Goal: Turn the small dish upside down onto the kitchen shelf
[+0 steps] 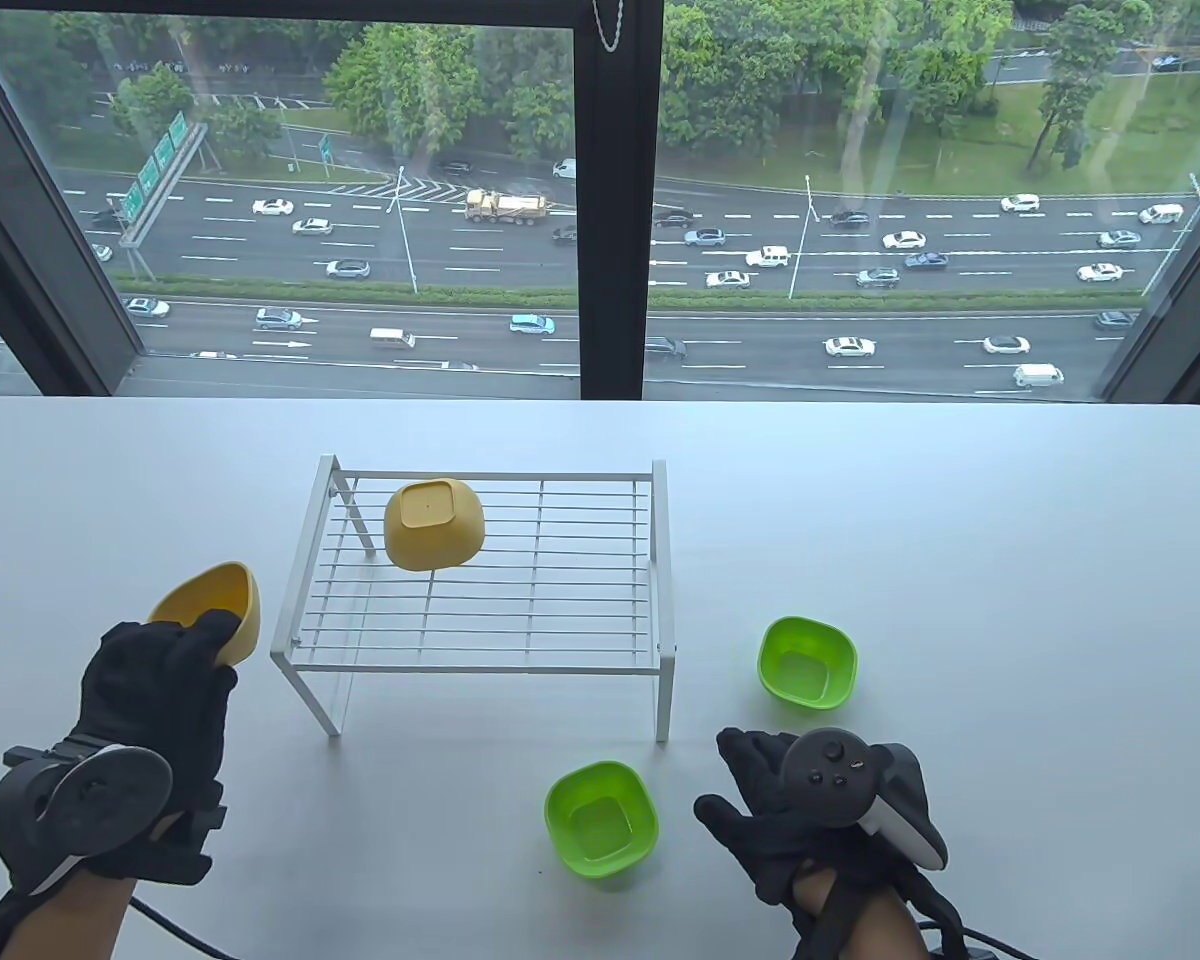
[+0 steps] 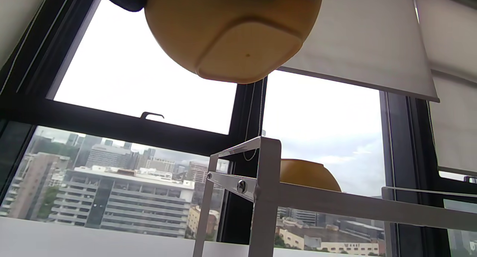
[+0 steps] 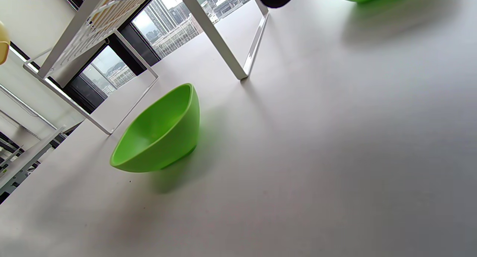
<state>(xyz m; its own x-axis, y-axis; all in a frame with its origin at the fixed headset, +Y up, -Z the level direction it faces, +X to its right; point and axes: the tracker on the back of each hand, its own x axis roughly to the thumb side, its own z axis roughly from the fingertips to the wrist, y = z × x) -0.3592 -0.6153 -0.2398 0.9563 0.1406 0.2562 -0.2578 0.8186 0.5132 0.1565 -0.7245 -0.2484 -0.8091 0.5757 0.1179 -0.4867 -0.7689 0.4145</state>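
Midway through the job, the left hand (image 1: pixel 155 690) grips a yellow dish (image 1: pixel 212 610), lifted and tilted off the wire shelf's (image 1: pixel 480 650) left edge, fingers (image 1: pixel 205 640) clamped on the near wall, the rim angled away from the palm. One yellow dish (image 1: pixel 435 525) already sits inverted at the shelf's far left corner. Next, seemingly, comes a carry over the grid, a turn, a rim-down landing. The right hand (image 1: pixel 810 810), fingers apart, holds nothing between two green dishes (image 1: pixel 600 822) (image 1: pixel 807 663) near the table's (image 1: pixel 1010 560) front edge.
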